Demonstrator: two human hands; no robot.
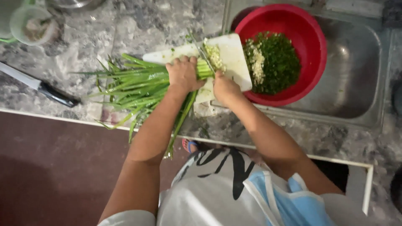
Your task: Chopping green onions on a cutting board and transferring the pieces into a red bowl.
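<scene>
My left hand (pixel 183 74) presses down on a bunch of long green onions (pixel 134 86) lying across a white cutting board (pixel 232 52). My right hand (pixel 225 88) grips a knife (pixel 204 52) whose blade stands at the cut end of the bunch. A small heap of chopped pale pieces (pixel 215 56) lies on the board just past the blade. The board's far end rests on a red bowl (pixel 312 39) holding chopped greens (pixel 278 62) and chopped white bits.
The red bowl sits in a steel sink (pixel 356 79). A second knife with a black handle (pixel 39 86) lies at the left on the marbled counter (pixel 138 25). A pale cup (pixel 31 25) stands at the back left. The counter edge runs below the onions.
</scene>
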